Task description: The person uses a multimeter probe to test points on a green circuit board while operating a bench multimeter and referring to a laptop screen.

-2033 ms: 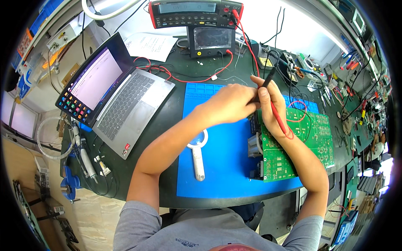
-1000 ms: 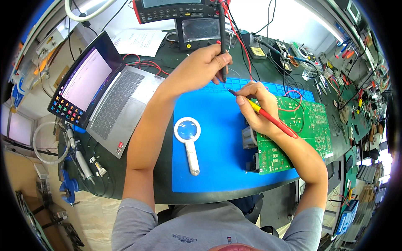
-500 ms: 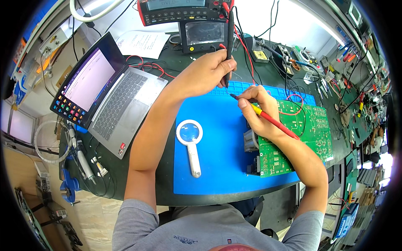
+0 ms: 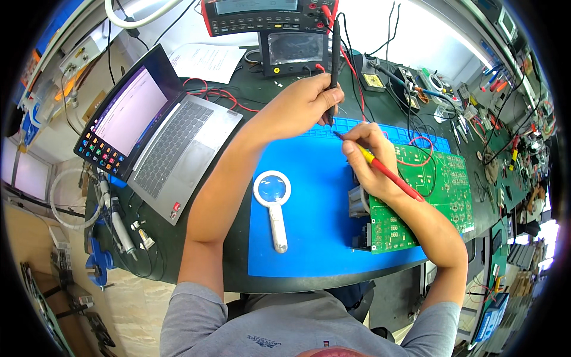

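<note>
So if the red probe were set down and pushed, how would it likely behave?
The red probe might roll, since its body looks rounded. It is probably light, being slim and held like a pen in the right hand. Its narrow dark tip may be delicate.

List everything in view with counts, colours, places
Bench: one, dark green, centre
Mat: one, blue, on bench
Circuit board: one, green, mat's right end
Magnifier: one, white, on mat
Laptop: one, grey, bench left
Paper: one, white, behind laptop
Meter: one, black-red, bench back
Instrument: one, black, below meter
Leads: several, red, beside laptop
Tools: uncounted, mixed, bench right
Black probe: one, black, left hand
Red probe: one, red-yellow, right hand
Sleeves: two, grey, lower edge
Hands: two, bare, picture centre
</note>
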`<state>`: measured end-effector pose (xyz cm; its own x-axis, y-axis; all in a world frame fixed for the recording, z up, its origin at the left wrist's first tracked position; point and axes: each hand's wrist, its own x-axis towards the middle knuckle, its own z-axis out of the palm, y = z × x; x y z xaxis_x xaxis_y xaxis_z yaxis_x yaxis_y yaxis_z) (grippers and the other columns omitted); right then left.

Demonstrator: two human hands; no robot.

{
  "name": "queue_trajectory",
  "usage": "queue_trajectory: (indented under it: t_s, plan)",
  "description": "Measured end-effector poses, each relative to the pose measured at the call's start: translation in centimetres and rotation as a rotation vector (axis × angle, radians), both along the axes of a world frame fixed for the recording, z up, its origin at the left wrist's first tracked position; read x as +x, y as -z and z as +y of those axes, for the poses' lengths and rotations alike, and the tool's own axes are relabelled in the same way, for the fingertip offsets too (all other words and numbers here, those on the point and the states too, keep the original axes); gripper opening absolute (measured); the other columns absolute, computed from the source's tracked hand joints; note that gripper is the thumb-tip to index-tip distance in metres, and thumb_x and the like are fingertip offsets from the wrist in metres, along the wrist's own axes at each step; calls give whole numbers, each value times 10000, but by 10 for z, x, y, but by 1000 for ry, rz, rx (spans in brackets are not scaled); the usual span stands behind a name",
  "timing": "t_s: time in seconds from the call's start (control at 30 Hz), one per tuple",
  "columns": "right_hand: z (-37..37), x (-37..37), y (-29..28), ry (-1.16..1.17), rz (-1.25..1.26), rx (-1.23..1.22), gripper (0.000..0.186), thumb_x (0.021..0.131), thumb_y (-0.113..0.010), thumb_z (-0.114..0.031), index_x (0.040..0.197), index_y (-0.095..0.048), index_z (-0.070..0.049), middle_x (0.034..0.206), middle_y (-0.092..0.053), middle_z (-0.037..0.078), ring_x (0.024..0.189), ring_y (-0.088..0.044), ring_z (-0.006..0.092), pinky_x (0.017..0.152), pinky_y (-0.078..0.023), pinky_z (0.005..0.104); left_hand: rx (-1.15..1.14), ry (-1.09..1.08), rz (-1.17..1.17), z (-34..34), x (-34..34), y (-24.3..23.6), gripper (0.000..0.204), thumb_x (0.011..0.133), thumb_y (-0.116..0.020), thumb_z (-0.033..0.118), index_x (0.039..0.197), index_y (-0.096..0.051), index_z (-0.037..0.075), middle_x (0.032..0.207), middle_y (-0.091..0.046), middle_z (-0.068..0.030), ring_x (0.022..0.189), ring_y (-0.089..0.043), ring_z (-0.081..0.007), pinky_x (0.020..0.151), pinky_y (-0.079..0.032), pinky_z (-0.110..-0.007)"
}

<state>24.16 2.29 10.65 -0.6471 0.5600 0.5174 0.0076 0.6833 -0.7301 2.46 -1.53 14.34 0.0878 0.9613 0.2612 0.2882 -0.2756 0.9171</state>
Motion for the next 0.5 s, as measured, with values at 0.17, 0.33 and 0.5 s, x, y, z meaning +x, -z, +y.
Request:
queue_trajectory:
  t_s: [0.17,0.33,0.5]
  plan:
    - [8,-1,-1,-34,79,96,258,1030,-562,-218,1156,-626,-2,899,-643,84,753,-611,137,685,-495,262,86,-68,93,-1,4,1,250,1045,-518,271,1031,-590,32,893,-625,-41,840,-619,-134,751,-522,-303]
    - [7,12,0,-49,56,-183,343,1060,-512,-291,1209,-625,-4,804,-629,41,683,-563,86,602,-438,227,99,-280,414,-3,3,1,243,1004,-567,274,1049,-588,36,902,-662,-106,861,-660,-238,759,-518,-381]
    - [12,-6,2,153,126,-61,279,1013,-613,-202,1213,-604,-8,782,-600,17,682,-520,98,635,-451,241,123,-16,720,-18,13,4,299,944,-628,330,1068,-634,58,958,-681,-170,935,-651,-378,791,-507,-454]
